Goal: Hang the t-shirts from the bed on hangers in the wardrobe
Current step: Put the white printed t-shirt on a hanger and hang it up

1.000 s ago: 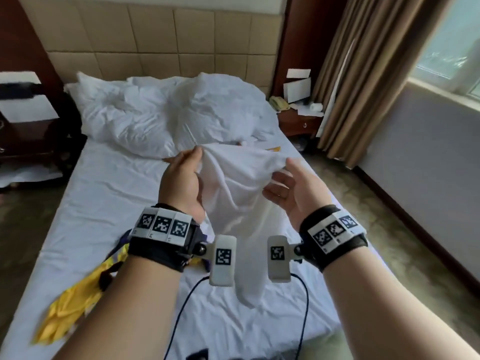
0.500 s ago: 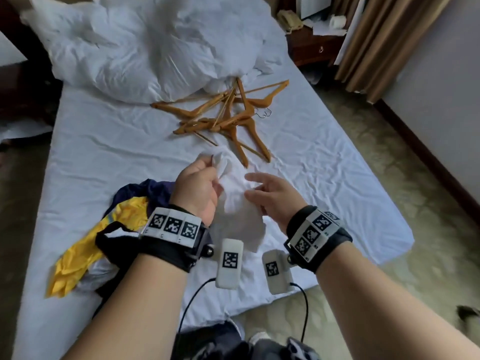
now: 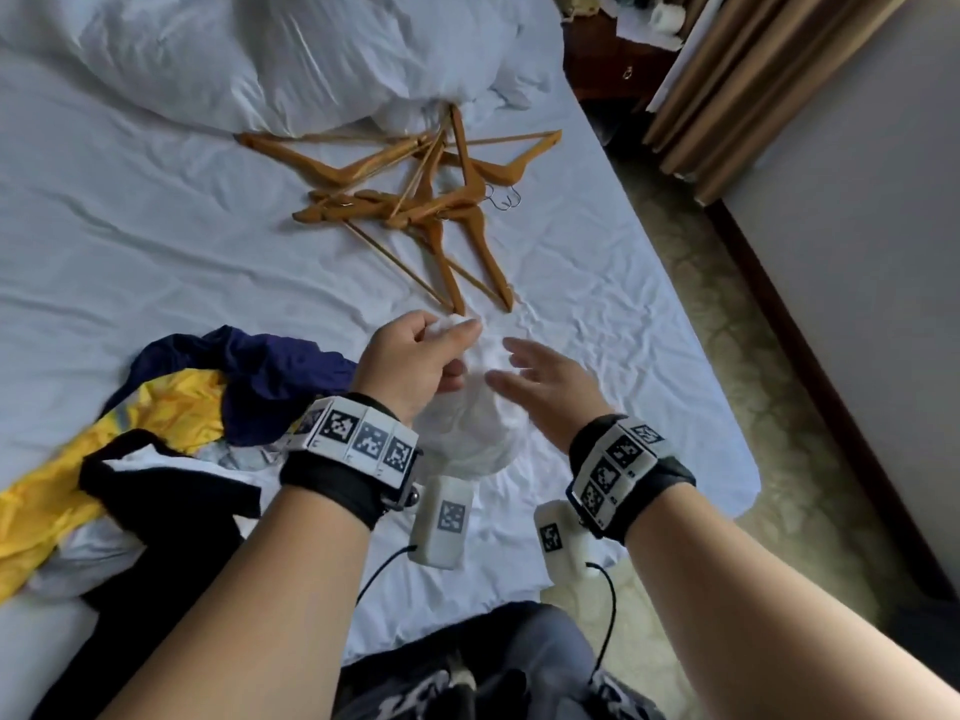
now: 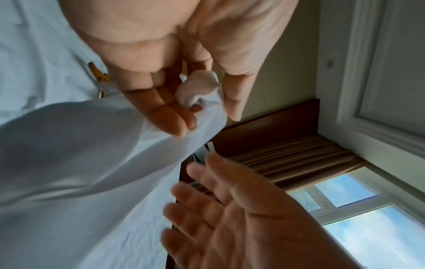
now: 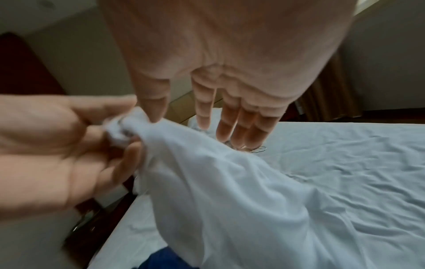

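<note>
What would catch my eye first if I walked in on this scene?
Probably the left hand pinching a bunched white t-shirt above the bed, with the open right hand beside it. Next, the tangle of wooden hangers farther up the sheet, and the yellow and navy clothes heaped at the left.

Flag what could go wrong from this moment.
1. Only the left hand pinches the white t-shirt, by a bunched edge; the right hand is open, so the shirt may slip or stay crumpled.
2. The wooden hangers lie crossed in a pile; pulling one could drag others along.
</note>
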`<action>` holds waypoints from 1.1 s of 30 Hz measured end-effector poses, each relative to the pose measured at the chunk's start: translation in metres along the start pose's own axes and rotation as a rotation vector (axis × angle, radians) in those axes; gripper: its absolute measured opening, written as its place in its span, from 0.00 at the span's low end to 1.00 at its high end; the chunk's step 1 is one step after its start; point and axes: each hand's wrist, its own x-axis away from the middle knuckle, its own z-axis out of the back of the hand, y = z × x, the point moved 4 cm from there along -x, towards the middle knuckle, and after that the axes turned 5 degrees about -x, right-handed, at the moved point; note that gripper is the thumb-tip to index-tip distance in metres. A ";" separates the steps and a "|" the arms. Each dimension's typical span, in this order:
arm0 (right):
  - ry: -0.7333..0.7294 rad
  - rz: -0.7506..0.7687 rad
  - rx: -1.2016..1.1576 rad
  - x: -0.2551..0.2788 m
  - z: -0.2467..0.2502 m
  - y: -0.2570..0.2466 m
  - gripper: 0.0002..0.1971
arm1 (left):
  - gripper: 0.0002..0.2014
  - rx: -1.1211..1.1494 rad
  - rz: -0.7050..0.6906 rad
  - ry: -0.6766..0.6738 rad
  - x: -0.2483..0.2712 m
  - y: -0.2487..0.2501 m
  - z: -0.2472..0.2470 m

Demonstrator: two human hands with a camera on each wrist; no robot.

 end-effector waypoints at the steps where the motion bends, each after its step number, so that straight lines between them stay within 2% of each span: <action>1: -0.051 0.028 -0.023 -0.003 -0.008 -0.001 0.28 | 0.16 0.024 0.013 -0.049 -0.001 -0.001 -0.006; 2: -0.077 0.072 -0.036 -0.008 -0.015 -0.001 0.26 | 0.16 0.006 0.015 -0.084 -0.003 -0.001 -0.010; 3: -0.073 0.110 -0.037 -0.015 -0.020 0.001 0.19 | 0.16 -0.036 0.012 -0.100 -0.008 -0.003 -0.012; 4: -0.052 0.132 -0.038 -0.021 -0.023 0.001 0.09 | 0.14 -0.072 0.011 -0.092 -0.011 -0.004 -0.012; 5: -0.030 0.149 -0.044 -0.028 -0.024 0.002 0.06 | 0.09 -0.084 0.008 -0.059 -0.013 -0.005 -0.008; 7: -0.025 0.164 -0.041 -0.043 -0.026 0.006 0.12 | 0.04 -0.136 0.006 -0.006 -0.018 -0.008 0.004; 10: -0.078 0.143 -0.119 -0.058 -0.019 0.003 0.03 | 0.12 -0.399 -0.023 0.033 -0.024 -0.013 0.016; 13: -0.064 0.130 -0.162 -0.074 0.001 0.008 0.09 | 0.07 -0.545 0.008 0.139 -0.033 -0.021 0.013; 15: -0.055 0.129 -0.176 -0.084 0.019 0.012 0.11 | 0.08 -0.493 0.055 0.194 -0.041 -0.027 0.003; 19: 0.031 0.112 -0.131 -0.109 0.068 0.026 0.13 | 0.17 -0.303 0.092 0.229 -0.061 -0.022 -0.032; 23: 0.099 0.073 -0.247 -0.130 0.110 0.035 0.15 | 0.23 -0.244 0.062 0.126 -0.086 -0.010 -0.082; 26: 0.121 0.034 -0.365 -0.145 0.130 0.038 0.17 | 0.23 -0.369 0.133 -0.014 -0.092 -0.011 -0.117; 28: 0.120 0.043 -0.364 -0.156 0.141 0.042 0.17 | 0.18 -0.531 0.184 -0.005 -0.093 -0.017 -0.126; 30: 0.128 0.042 -0.358 -0.167 0.152 0.044 0.17 | 0.08 -0.655 0.225 0.074 -0.093 -0.020 -0.126; 33: 0.147 0.025 -0.373 -0.182 0.164 0.048 0.15 | 0.04 -0.632 0.243 0.218 -0.096 -0.016 -0.122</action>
